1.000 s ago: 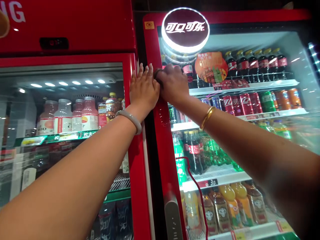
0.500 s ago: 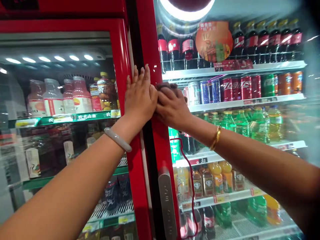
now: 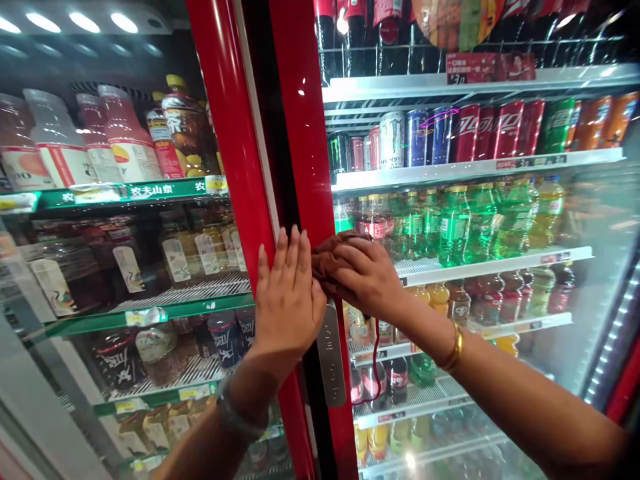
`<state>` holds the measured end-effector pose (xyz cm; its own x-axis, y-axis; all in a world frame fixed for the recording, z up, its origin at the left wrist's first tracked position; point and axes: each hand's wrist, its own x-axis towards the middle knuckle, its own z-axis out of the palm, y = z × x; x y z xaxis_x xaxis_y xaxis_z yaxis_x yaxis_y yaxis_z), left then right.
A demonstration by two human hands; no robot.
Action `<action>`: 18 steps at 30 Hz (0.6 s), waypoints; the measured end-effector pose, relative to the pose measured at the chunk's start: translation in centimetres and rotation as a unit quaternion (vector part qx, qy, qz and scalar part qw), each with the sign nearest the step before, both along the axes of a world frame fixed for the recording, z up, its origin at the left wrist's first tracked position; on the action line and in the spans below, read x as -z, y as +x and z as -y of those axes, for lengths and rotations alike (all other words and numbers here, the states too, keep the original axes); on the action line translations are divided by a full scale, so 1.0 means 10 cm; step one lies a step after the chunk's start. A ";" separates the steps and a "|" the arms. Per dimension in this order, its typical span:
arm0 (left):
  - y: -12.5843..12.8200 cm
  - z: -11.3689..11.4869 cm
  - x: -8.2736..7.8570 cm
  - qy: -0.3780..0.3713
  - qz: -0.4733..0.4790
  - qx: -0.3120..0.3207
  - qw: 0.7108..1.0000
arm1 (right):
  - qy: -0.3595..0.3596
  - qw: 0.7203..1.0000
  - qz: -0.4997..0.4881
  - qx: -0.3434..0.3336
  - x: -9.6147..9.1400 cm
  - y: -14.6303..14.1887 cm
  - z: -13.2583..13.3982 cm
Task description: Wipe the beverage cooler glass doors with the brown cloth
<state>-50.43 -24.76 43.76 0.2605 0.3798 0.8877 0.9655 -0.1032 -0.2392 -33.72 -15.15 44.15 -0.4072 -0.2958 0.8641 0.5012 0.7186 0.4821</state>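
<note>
The palms of both hands face away and are hidden; the upper bottles point(image 3: 390, 20) in the right cooler and the round orange sign point(image 3: 460, 23) in front of them are cut off by the top of the view; glare and reflections blur the right cooler's lower shelves, and the labels at the back of the left cooler are hard to read; both forearms run out of view. The brown cloth point(image 3: 327, 265) lies bunched against the inner edge of the right cooler's red door frame point(image 3: 303, 133), just above the grey handle point(image 3: 331, 367); much of it is covered by the right hand point(image 3: 367, 277), so its full shape cannot be told. The right grip is curled over the cloth, fingers bent and pressing it to the frame; the thumb is out of sight. The left hand point(image 3: 289, 303) lies flat, its fingers straight and slightly parted, across the edge of the left cooler's red door frame point(image 3: 233, 167) and the dark gap point(image 3: 260, 87); whether the palm touches both cannot be told; its thumb side is beside the cloth, contact unclear.
</note>
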 end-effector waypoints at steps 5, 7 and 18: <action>-0.01 0.09 0.55 -0.008 0.040 0.005 0.999 | -0.141 0.979 -0.130 -0.064 0.42 -0.06 0.22; -0.02 0.09 0.68 0.001 0.052 0.011 0.999 | -0.202 0.965 -0.127 -0.107 0.59 -0.17 0.35; -0.07 0.09 1.04 -0.024 0.037 0.053 0.998 | -0.215 0.954 -0.196 -0.077 0.84 -0.37 0.54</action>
